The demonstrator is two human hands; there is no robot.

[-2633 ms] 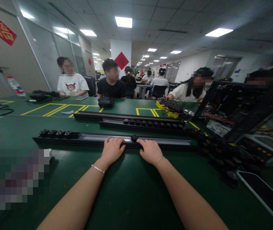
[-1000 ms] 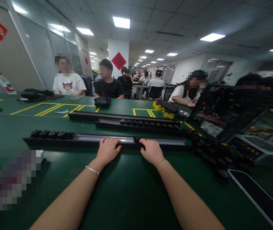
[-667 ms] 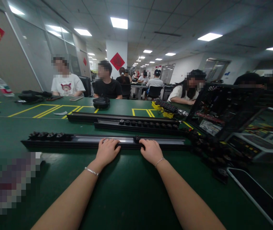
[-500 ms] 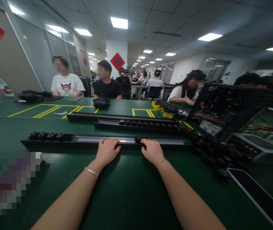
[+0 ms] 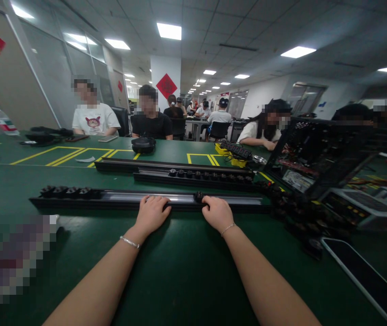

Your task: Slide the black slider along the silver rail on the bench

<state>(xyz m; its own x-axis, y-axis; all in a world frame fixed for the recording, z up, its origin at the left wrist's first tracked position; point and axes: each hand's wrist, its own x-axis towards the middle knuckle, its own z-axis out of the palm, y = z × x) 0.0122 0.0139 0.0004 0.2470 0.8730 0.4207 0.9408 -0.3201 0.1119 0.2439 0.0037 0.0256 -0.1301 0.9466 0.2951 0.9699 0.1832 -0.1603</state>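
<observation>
Both hands rest on the near edge of a long black rail (image 5: 118, 199) that lies across the green table (image 5: 186, 271). The left hand (image 5: 152, 213) lies palm down with its fingers (image 5: 152, 200) side by side, curled over the rail's edge onto the silvery channel. The right hand (image 5: 218, 213) sits just to the right, its fingers (image 5: 209, 202) bent over the rail and touching a small black slider (image 5: 199, 197); whether they pinch it or only press against it cannot be told. Far to the left of the left fingers, a cluster of black knobs (image 5: 67, 191) sits on the same rail. Beyond the fingers lies a second rail (image 5: 193, 176) with a row of knobs, well apart from the first. To the right of the right fingers stands a black mesh crate (image 5: 319, 154). People sit across the table.
</observation>
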